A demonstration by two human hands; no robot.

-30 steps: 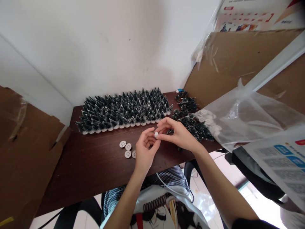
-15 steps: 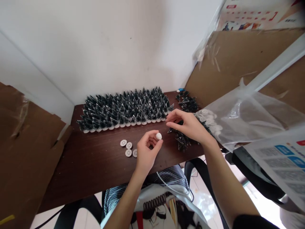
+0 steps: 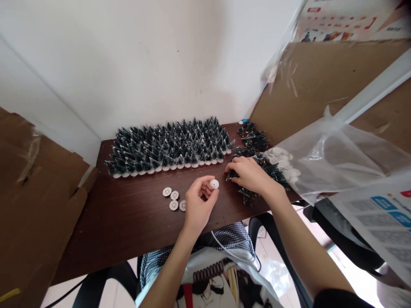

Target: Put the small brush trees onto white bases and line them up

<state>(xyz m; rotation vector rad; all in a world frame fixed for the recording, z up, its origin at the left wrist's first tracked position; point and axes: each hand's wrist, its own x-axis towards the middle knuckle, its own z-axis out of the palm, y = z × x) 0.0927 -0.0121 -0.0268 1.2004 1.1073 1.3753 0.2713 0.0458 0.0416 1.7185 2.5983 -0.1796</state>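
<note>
My left hand (image 3: 199, 204) is over the dark wooden table (image 3: 122, 226), pinching a small white round base (image 3: 214, 184) between thumb and fingertips. My right hand (image 3: 249, 173) rests on a loose pile of small dark green miniature trees (image 3: 257, 171) at the right of the table, fingers curled down onto one of them. Several white round bases (image 3: 173, 199) lie on the table just left of my left hand. Many assembled miniature trees (image 3: 170, 147) stand in rows along the wall.
A clear plastic bag (image 3: 324, 158) with white bases inside lies at the right. Brown cardboard stands at the left (image 3: 35, 196) and at the right (image 3: 321, 85). A printed sheet (image 3: 382, 218) is at the far right.
My right hand left my left hand and the white base, moved right and came down onto the loose tree pile. My left hand stayed in place with the base.
</note>
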